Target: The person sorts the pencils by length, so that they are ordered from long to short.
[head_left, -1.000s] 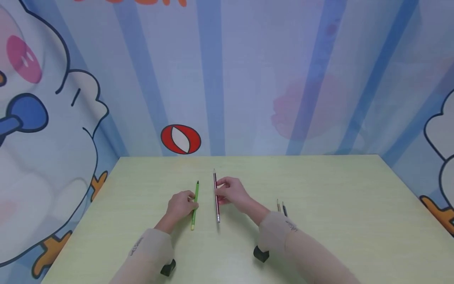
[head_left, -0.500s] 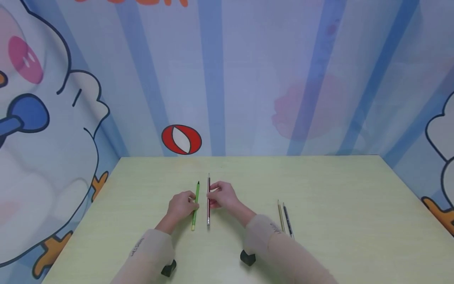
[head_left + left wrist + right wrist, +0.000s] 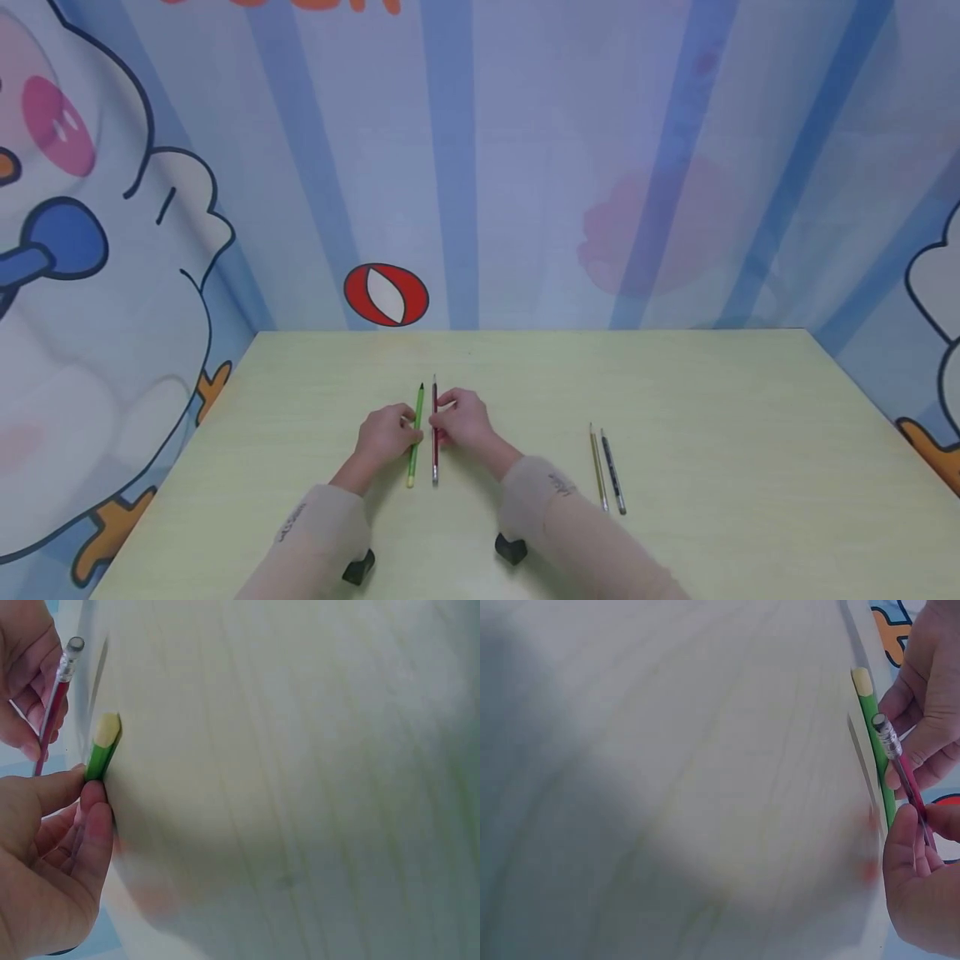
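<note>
Over the desk, we see the left hand pinching a green pencil; just beside it, toward three o'clock, the right hand pinches a red pencil, its eraser toward six o'clock.

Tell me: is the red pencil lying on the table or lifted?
Lifted: the right hand pinches the red pencil, whose shadow falls apart on the table.

Left hand pinching green pencil, right hand holding red pencil, pale tabletop
</note>
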A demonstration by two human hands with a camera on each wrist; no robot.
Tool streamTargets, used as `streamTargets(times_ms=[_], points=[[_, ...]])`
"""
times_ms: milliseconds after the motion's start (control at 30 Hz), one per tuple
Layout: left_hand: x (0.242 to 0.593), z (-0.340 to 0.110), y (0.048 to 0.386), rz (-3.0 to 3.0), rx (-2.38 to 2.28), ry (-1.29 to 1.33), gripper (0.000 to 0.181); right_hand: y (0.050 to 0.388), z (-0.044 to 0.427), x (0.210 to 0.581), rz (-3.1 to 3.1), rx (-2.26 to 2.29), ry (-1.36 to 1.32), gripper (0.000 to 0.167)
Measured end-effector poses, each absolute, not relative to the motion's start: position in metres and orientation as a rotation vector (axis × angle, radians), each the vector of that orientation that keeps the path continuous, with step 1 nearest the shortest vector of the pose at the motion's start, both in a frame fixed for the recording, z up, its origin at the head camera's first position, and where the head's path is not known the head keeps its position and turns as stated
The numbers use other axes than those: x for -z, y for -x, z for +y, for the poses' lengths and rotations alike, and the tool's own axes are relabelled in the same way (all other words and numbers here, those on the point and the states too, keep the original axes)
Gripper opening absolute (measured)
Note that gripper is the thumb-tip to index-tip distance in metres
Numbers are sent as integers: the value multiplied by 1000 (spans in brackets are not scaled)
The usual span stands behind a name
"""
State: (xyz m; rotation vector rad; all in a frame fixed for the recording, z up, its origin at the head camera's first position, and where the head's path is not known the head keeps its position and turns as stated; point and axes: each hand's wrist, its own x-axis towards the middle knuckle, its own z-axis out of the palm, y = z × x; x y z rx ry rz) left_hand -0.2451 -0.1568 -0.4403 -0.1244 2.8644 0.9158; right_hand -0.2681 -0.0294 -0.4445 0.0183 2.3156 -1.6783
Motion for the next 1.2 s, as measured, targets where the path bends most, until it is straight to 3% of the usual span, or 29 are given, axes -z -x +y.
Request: streamTargets(times_ms=[400,1200], points=[[438,-155,243,2871,-899,131,29,265,-36,443,2486,1401,-58,20],[442,-157,245,2897,-891,132,28,266,-33,446,2701,1159,183,18]])
